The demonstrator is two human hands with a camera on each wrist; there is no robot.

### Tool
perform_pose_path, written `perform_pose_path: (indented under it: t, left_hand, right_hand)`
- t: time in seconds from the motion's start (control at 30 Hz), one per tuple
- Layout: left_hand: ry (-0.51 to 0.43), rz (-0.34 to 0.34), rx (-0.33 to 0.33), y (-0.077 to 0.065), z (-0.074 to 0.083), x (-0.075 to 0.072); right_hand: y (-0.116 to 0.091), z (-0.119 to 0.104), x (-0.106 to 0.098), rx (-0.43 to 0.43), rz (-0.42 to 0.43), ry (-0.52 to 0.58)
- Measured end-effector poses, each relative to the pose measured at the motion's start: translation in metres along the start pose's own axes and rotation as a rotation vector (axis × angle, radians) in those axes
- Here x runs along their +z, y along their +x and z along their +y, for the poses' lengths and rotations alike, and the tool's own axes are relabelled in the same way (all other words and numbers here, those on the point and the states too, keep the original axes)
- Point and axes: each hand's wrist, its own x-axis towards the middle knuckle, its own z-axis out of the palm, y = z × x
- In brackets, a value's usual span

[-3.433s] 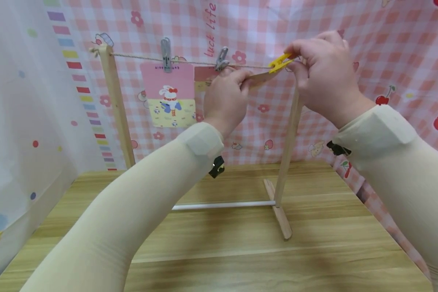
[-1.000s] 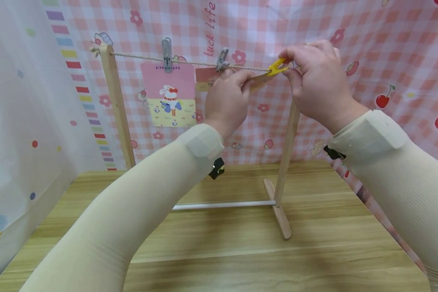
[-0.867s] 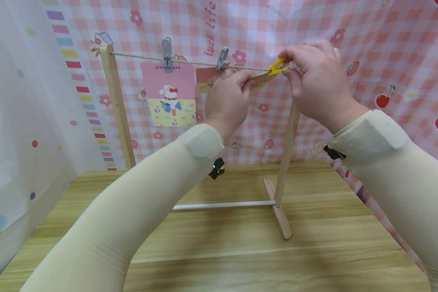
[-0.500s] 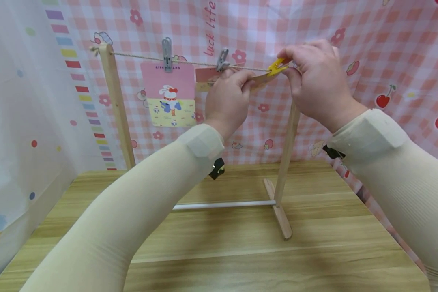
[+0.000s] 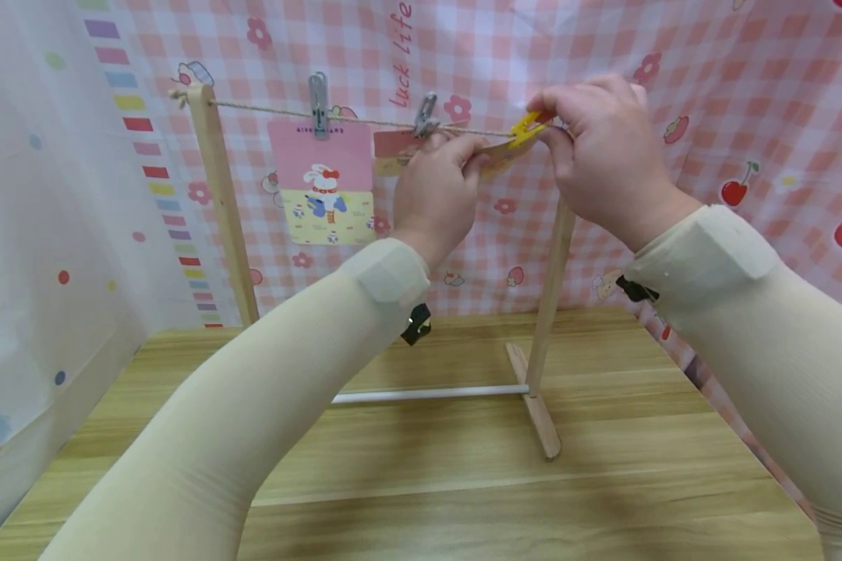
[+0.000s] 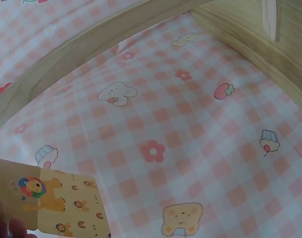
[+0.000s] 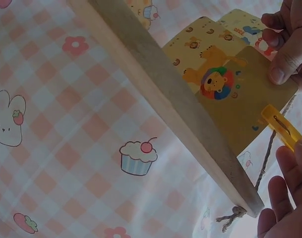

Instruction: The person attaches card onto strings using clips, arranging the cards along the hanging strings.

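Note:
My left hand (image 5: pixel 435 195) pinches a tan card with a lion print (image 7: pixel 230 109) by its edge, close under the string (image 5: pixel 267 110). My right hand (image 5: pixel 603 148) pinches a yellow clothespin (image 5: pixel 526 131) between thumb and fingers. In the right wrist view the clothespin's nose overlaps the card's corner, right at the string. A grey clothespin (image 5: pixel 319 105) holds a pink-and-yellow rabbit card (image 5: pixel 323 179) on the string. Another grey clothespin (image 5: pixel 426 115) sits above a second card (image 5: pixel 387 144), which my left hand partly hides. The left wrist view shows the lion card (image 6: pixel 66 203) at lower left.
The string runs between a left wooden post (image 5: pixel 221 195) and a right wooden post (image 5: pixel 553 304). A white rod (image 5: pixel 428 394) joins the stand low down, and a wooden foot (image 5: pixel 539 417) rests on the table (image 5: pixel 421 499). A checked cloth (image 5: pixel 477 257) hangs behind.
Since the earliest frame my right hand has come down and left with the yellow clothespin, whose nose is now nearer my left hand. My left hand has stayed nearly still with the lion card.

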Motion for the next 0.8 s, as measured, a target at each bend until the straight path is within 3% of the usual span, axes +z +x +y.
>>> perform_pose_path:
  t: [0.8]
  left_hand:
    - [-0.007, 0.019, 0.025, -0.0002, -0.0019, -0.0002]
  right_hand:
    - [0.0018, -0.0016, -0.0028, 0.006, -0.068, -0.030]
